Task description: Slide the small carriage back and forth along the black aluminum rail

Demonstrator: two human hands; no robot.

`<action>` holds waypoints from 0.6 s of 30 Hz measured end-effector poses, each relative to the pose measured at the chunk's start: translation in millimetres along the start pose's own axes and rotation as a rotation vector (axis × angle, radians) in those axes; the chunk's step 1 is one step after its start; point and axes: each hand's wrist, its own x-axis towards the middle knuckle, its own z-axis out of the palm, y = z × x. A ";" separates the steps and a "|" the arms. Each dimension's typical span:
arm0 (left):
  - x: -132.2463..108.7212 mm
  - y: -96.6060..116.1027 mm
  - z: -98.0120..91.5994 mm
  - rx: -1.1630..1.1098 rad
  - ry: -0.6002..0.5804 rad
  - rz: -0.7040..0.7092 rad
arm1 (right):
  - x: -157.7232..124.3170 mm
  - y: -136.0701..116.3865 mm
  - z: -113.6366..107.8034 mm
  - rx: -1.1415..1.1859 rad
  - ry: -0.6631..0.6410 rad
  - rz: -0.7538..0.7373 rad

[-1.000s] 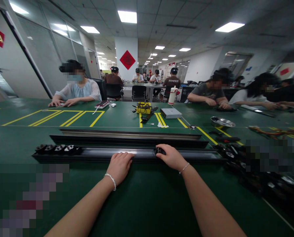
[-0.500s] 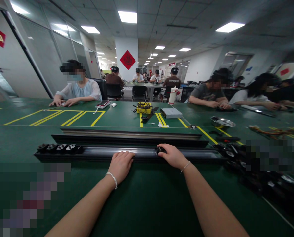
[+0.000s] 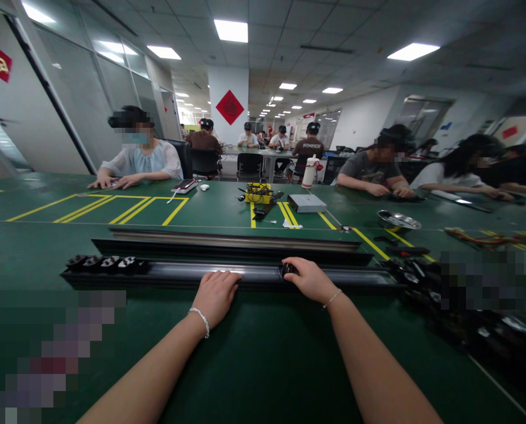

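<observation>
A long black channel (image 3: 254, 271) with a shiny inner face lies across the green table in front of me. My left hand (image 3: 217, 294) grips its near wall around the middle, fingers close together over the edge; the thumb is hidden. Farther right, my right hand (image 3: 308, 277) pinches a small black part (image 3: 289, 270) at the channel, its details mostly covered by my fingers. Several similar black parts with light tops (image 3: 111, 262) sit in a row at the channel's left end. Right behind it lies another long black strip (image 3: 227, 249), parallel to it.
A pile of dark parts (image 3: 422, 282) spreads at the right, beside the channel's end. Beyond are a metal bowl (image 3: 399, 220), a grey box (image 3: 307, 203), a yellow block with black wires (image 3: 258, 192) and a white bottle (image 3: 309, 171). Co-workers sit across the table.
</observation>
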 end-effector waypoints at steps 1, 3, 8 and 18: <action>0.1 0.0 -0.3 0.003 -0.002 0.001 | -0.2 0.4 0.1 0.004 0.003 -0.003; 0.1 -0.1 -0.8 0.009 -0.006 0.003 | -0.7 1.4 0.1 -0.002 0.003 -0.001; 0.0 -0.3 -0.8 0.014 -0.002 0.002 | -2.8 4.7 -0.7 -0.054 -0.025 0.013; -0.3 0.4 -2.4 0.013 -0.011 0.001 | -7.3 0.8 0.8 -0.116 -0.008 0.006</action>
